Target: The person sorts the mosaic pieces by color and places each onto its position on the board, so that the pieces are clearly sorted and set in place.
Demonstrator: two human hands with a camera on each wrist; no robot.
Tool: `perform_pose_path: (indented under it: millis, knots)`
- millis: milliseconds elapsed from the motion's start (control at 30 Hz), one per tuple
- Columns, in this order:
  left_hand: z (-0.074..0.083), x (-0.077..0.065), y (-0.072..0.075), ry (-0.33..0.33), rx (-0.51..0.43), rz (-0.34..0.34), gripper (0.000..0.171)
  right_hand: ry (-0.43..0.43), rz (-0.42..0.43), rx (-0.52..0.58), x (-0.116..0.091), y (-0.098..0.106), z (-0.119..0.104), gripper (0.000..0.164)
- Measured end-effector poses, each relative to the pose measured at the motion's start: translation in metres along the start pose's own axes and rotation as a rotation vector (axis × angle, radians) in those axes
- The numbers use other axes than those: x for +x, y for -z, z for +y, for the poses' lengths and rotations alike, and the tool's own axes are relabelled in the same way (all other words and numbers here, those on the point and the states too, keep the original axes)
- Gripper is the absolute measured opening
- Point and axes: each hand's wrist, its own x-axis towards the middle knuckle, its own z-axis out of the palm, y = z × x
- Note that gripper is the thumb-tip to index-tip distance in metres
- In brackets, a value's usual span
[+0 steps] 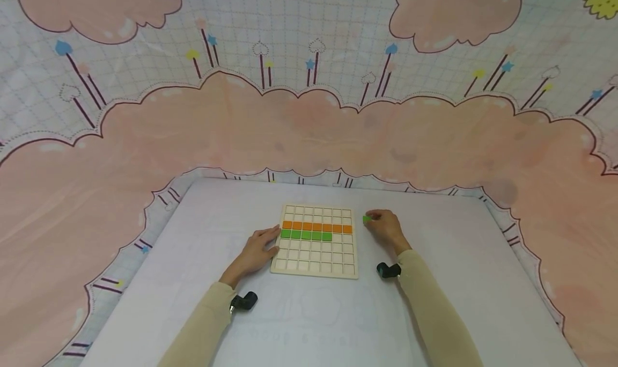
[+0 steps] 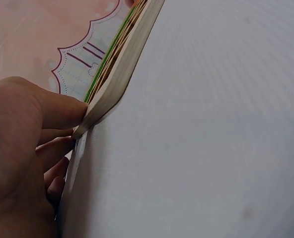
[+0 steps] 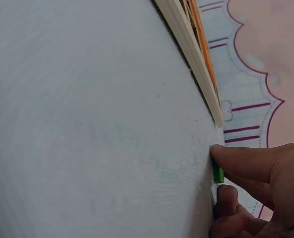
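Note:
A square wooden grid board (image 1: pixel 315 265) lies flat on the table. One row across it is filled with orange tiles (image 1: pixel 316 227). In the row just below, green tiles (image 1: pixel 306 235) fill the cells from the left side, and the two rightmost cells hold none. My left hand (image 1: pixel 258 250) rests against the board's left edge, fingers and thumb spread along it; the left wrist view shows the thumb touching the rim (image 2: pixel 112 84). Right of the board, my right hand (image 1: pixel 386 228) pinches a green tile (image 3: pixel 218 171) between thumb and fingers, apart from the board and close to the tabletop.
A white tabletop (image 1: pixel 309 324) surrounds the board. Behind it and at the sides hangs a patterned cloth (image 1: pixel 309 131) with pink clouds. A black device (image 1: pixel 245 301) is strapped at the left wrist, and a similar black device (image 1: pixel 388 270) at the right.

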Motion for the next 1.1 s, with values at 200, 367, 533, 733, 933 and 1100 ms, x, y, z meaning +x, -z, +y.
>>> perform_pose_path:
  millis: [200,367,533,733,933,1100]
  knots:
    - [0.000,-0.001,-0.001,-0.009,0.002,-0.003,0.055,0.001,0.000,-0.019,-0.003,0.000,-0.002,0.031]
    - [-0.001,-0.002,-0.002,-0.004,0.006,-0.002,0.055,0.029,0.032,0.003,-0.002,-0.001,0.000,0.024]
    - [-0.001,-0.002,-0.002,0.010,0.012,-0.009,0.055,0.067,0.070,0.032,-0.004,-0.002,0.004,0.021]
    - [0.000,-0.002,-0.003,0.011,0.014,-0.010,0.055,0.100,0.095,0.033,-0.009,-0.004,0.006,0.022]
    - [0.001,-0.002,0.000,0.003,0.009,-0.015,0.055,0.118,0.104,0.043,-0.015,-0.003,0.007,0.020]
    - [0.001,-0.001,0.002,-0.008,0.005,-0.015,0.055,0.133,0.108,0.054,-0.021,-0.003,0.005,0.018]
